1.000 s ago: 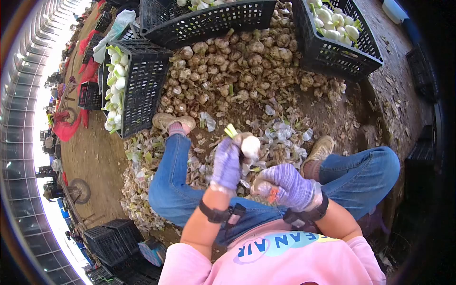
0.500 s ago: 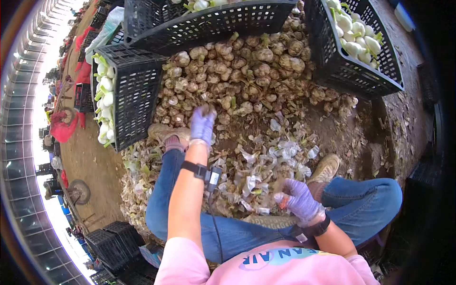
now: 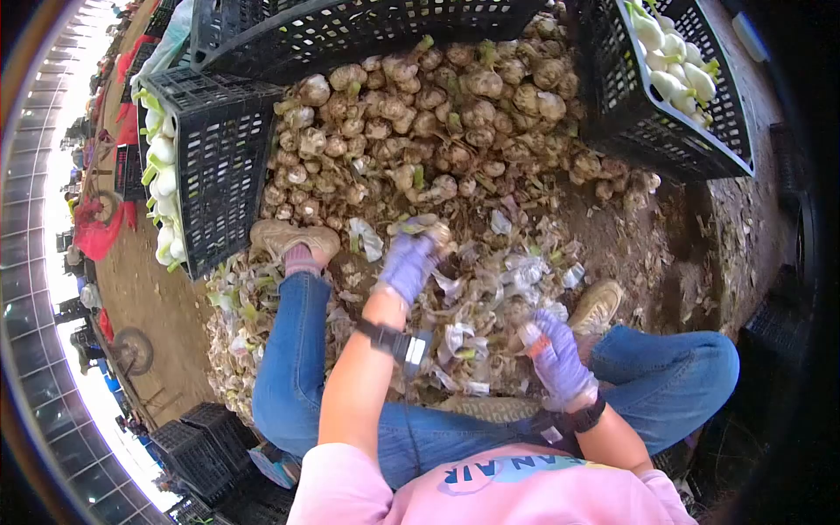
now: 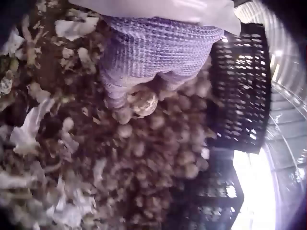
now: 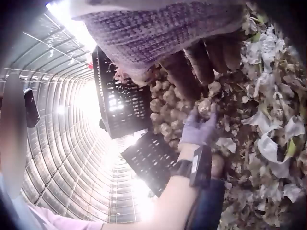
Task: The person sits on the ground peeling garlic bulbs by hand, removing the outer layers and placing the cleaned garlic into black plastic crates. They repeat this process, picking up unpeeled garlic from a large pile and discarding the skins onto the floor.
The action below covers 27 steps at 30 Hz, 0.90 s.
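Observation:
In the head view my left hand (image 3: 409,265), in a purple knit glove, grips an unpeeled garlic bulb (image 3: 435,231) above the near side of the garlic heap (image 3: 472,114). The left wrist view shows this brown-skinned bulb (image 4: 144,103) between thumb and fingers. My right hand (image 3: 558,360), gloved alike, hovers over the peelings near the right foot. An orange-red wrap (image 3: 538,345) shows at its thumb. From the right wrist view, its dark-stained fingers (image 5: 199,62) are extended and loosely bent, holding nothing.
A black crate (image 3: 223,171) of peeled white bulbs stands left, another crate (image 3: 678,140) stands right, and a third (image 3: 367,35) lies behind the heap. Loose peelings (image 3: 490,289) cover the ground between my shoes (image 3: 598,306).
A second ago my left hand held a peeled white bulb with a green stem. It then reached to the heap, and now comes back with an unpeeled bulb. My right hand has shifted slightly rightward.

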Available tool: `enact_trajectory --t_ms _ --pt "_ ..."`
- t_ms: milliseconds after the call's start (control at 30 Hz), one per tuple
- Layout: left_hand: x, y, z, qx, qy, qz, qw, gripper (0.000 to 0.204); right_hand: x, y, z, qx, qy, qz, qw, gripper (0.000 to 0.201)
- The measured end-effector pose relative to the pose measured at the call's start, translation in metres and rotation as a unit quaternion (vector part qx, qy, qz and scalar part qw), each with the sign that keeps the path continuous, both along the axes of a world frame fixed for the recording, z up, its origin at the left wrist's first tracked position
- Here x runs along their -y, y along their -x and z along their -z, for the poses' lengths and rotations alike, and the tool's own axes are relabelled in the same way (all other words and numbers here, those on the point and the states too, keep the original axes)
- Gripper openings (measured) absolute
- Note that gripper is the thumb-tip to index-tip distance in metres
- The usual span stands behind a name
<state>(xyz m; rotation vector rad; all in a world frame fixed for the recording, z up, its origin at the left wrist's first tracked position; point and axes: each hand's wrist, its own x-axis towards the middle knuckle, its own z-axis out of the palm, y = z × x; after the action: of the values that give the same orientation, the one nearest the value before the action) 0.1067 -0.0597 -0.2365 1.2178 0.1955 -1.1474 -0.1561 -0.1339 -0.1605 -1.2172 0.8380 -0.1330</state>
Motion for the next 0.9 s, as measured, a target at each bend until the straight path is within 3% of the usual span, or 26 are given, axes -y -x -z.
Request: enact_trajectory --t_ms 33,100,167,233,267,333,367,433,467,500,567,800,867,900 --pt "-0.006 0.017 -0.020 0.038 0.042 0.084 0.995 0.044 0.010 -0.007 -0.012 -0.013 0.055 -0.043 0.998 0.028" --pt "-0.009 0.049 -0.081 0.168 0.047 0.196 0.965 0.056 0.006 -0.017 -0.027 0.020 0.107 -0.007 0.994 0.030" --pt "-0.014 0.074 -0.122 0.170 0.011 0.231 0.958 0.070 0.000 -0.022 -0.042 0.057 0.163 0.029 0.984 0.032" --pt "-0.027 0.096 -0.142 0.325 -0.026 0.264 0.908 0.074 -0.006 -0.021 -0.057 0.118 0.042 0.086 0.988 0.036" --pt "-0.032 0.105 -0.151 0.329 -0.022 0.264 0.906 0.074 -0.006 -0.019 -0.070 0.097 -0.018 0.057 0.994 0.033" --pt "-0.042 0.120 -0.168 0.511 -0.108 0.305 0.796 0.077 -0.018 -0.013 -0.072 0.137 -0.061 0.078 0.986 0.031" --pt "-0.046 0.126 -0.175 0.516 -0.106 0.302 0.795 0.077 -0.023 -0.010 -0.072 0.173 -0.110 0.098 0.974 0.030" --pt "-0.055 0.136 -0.187 0.589 -0.102 0.310 0.739 0.077 -0.027 -0.003 -0.076 0.178 -0.101 0.083 0.975 0.027" --pt "-0.060 0.139 -0.188 0.609 -0.082 0.293 0.733 0.075 -0.028 -0.001 -0.079 0.170 -0.112 0.084 0.975 0.027" --pt "-0.064 0.142 -0.191 0.612 -0.082 0.290 0.731 0.075 -0.030 0.001 -0.082 0.162 -0.123 0.083 0.976 0.027" --pt "-0.070 0.146 -0.197 0.569 -0.069 0.276 0.771 0.074 -0.028 0.005 -0.093 0.166 -0.107 0.065 0.978 0.027" --pt "-0.084 0.153 -0.193 0.548 -0.023 0.249 0.798 0.070 -0.022 0.015 -0.115 0.108 -0.117 -0.023 0.987 0.028" --pt "-0.086 0.152 -0.191 0.481 0.025 0.235 0.844 0.069 -0.021 0.015 -0.119 0.113 -0.122 -0.022 0.986 0.028" --pt "-0.085 0.151 -0.192 0.481 0.025 0.235 0.844 0.069 -0.020 0.015 -0.124 0.106 -0.113 -0.040 0.987 0.029"
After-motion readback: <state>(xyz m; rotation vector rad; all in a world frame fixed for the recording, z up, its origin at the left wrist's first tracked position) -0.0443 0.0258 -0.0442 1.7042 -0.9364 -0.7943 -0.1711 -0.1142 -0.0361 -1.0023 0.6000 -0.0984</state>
